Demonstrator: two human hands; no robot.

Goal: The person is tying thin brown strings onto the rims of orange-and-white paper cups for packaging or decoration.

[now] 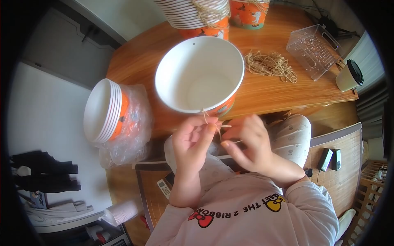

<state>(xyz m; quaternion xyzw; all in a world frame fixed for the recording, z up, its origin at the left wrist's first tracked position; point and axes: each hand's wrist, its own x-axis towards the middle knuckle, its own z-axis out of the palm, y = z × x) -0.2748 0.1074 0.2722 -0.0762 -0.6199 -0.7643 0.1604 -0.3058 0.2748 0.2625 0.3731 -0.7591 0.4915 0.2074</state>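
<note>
A large white-lined paper bucket [200, 76] with an orange printed outside stands near the table's front edge, its mouth tilted toward me. Through the near side of its rim runs a thin beige cord [205, 116]. My left hand [192, 137] pinches this cord between thumb and fingertips just below the rim. Close beside it on the right, my right hand [249, 143] has its fingers curled, with cord running to them. The right fingers are a little blurred, and the cord's end is partly hidden among them.
Beige cords [269, 65] lie bundled on the wooden table [135, 53]. Behind stand stacked buckets [193, 14] and another orange bucket [247, 15]. A clear plastic basket [314, 51] and a lidded cup [349, 76] are at the right. Plastic-wrapped buckets [107, 110] sit at the left.
</note>
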